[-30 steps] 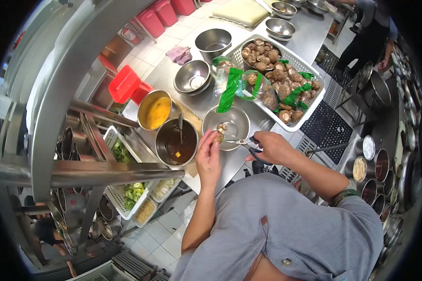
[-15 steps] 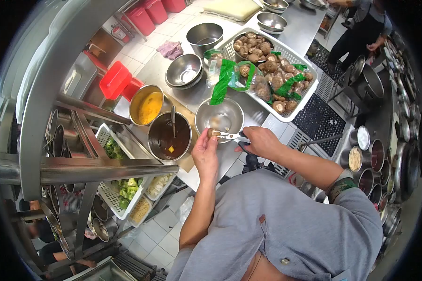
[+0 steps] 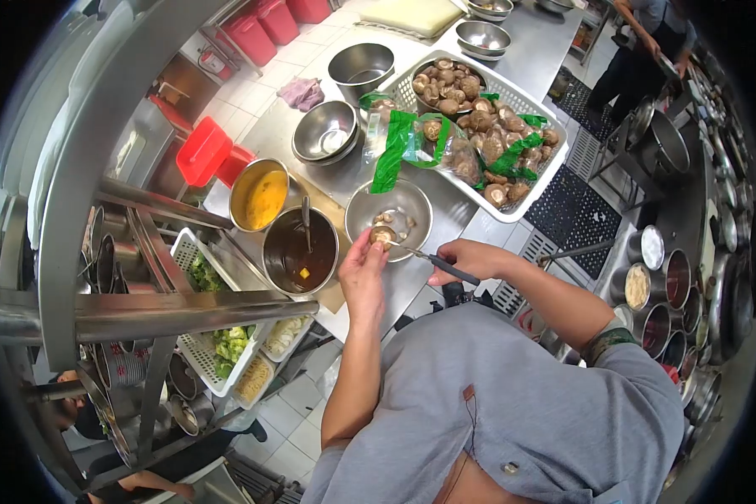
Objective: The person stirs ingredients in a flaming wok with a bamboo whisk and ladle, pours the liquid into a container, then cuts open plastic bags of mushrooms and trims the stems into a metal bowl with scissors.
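My left hand [image 3: 363, 273] is closed around a shiitake mushroom [image 3: 383, 235], its pale underside facing up. Dark-handled kitchen scissors [image 3: 454, 268] are gripped in my right hand [image 3: 472, 256], with the blade tips against the mushroom. Both hands are over the near rim of a steel bowl [image 3: 422, 202], where several small pale pieces lie at the bottom. Beyond the bowl, a white perforated basket [image 3: 554, 172] carries a bowl of mushrooms [image 3: 452, 82] and a plastic bag with green bands [image 3: 466, 160], which also has mushrooms in it.
Left of the bowl stand a pot of dark liquid [image 3: 290, 260] with a ladle and a pot of yellow liquid [image 3: 269, 197]. Stacked steel bowls [image 3: 323, 134] are behind them. A metal rack bar [image 3: 185, 311] crosses on the left. Another person [image 3: 647, 50] stands at the upper right.
The mushroom has turned so its underside shows, and the scissors have rotated in my right hand. More pale pieces are visible in the bowl. The person at upper right has shifted.
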`<state>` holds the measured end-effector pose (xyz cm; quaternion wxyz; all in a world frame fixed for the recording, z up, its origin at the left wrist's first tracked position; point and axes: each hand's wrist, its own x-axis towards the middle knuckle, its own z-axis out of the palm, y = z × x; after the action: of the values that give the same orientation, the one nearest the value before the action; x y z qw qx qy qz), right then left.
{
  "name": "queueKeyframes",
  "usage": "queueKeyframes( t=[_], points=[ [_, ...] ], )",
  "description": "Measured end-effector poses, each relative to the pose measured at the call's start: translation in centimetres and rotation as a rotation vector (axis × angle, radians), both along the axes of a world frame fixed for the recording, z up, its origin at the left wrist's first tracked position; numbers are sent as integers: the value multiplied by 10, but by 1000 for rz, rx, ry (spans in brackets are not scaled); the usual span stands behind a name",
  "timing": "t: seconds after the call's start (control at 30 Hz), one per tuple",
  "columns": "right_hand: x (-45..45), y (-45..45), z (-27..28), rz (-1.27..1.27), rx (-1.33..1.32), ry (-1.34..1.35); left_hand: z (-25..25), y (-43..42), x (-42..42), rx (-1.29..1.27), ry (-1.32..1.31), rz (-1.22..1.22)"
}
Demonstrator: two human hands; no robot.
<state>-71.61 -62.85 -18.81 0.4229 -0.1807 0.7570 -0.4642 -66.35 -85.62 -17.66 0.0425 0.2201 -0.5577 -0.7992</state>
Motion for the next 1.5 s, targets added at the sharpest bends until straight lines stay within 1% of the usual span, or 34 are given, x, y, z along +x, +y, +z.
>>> queueKeyframes(
  t=[0.07, 0.17, 0.23, 0.37, 0.53, 0.57, 0.6, 0.63, 0.67, 0.7, 0.73, 0.8, 0.83, 0.93, 1.03, 1.13, 1.2, 1.23, 1.27, 1.3, 1.33, 1.43, 1.5],
  points=[
    [-3, 1, 5, 10, -6, 11, 7, 8, 0, -47, -8, -20],
    [-5, 3, 7, -19, 14, 20, 12, 14, -2, -43, 3, -29],
    [-5, 4, 6, -71, -18, 12, 17, 19, -4, -43, 17, -22],
    [-1, 11, 30, -176, -26, -32, 30, 30, -14, -34, 32, -9],
    [-2, 59, 34, -162, -90, -141, 32, 43, -39, -88, 45, -44],
    [1, 72, 28, -172, -100, -173, 46, 53, -45, -152, 20, -90],
    [3, 85, 19, -175, -111, -207, 44, 62, -53, -174, 41, -181],
    [5, 96, 8, -148, -56, -182, 41, 72, -61, -196, 61, -264],
    [7, 104, 9, -148, -30, -172, 38, 82, -70, -221, 82, -340],
    [8, 110, 11, -143, -7, -162, 33, 98, -79, -232, 109, -365],
    [9, 114, 11, -133, 14, -153, 33, 111, -85, -309, 104, -416],
    [12, 120, 3, -159, 3, -164, 50, 129, -96, -474, 95, -523],
    [12, 124, 2, -165, 9, -162, 54, 128, -100, -647, 176, -470],
    [14, 138, -8, -207, -28, -173, 56, 94, -132, -769, 342, -115],
    [15, 139, -15, -237, -56, -187, 41, 70, -180, -1140, 341, -353],
    [10, 133, -12, -194, -44, -123, 28, 83, -211, -1307, 305, -719],
    [6, 131, -21, -85, -23, 57, 17, 94, -220, -1330, 366, -789],
    [5, 129, -19, -113, -29, -15, 9, 95, -225, -1351, 411, -774],
    [5, 128, -23, -124, -41, -2, 2, 97, -225, -1366, 458, -763],
    [6, 128, -31, -149, -83, 13, 7, 102, -220, -1347, 443, -750],
    [3, 126, -30, -132, -44, 37, 12, 104, -216, -1332, 417, -744],
    [-1, 123, -17, -116, 0, 39, 4, 100, -214, -1424, 337, -753],
    [-2, 118, -15, -100, 15, 34, 17, 104, -207, -1459, 214, -771]
  ],
)
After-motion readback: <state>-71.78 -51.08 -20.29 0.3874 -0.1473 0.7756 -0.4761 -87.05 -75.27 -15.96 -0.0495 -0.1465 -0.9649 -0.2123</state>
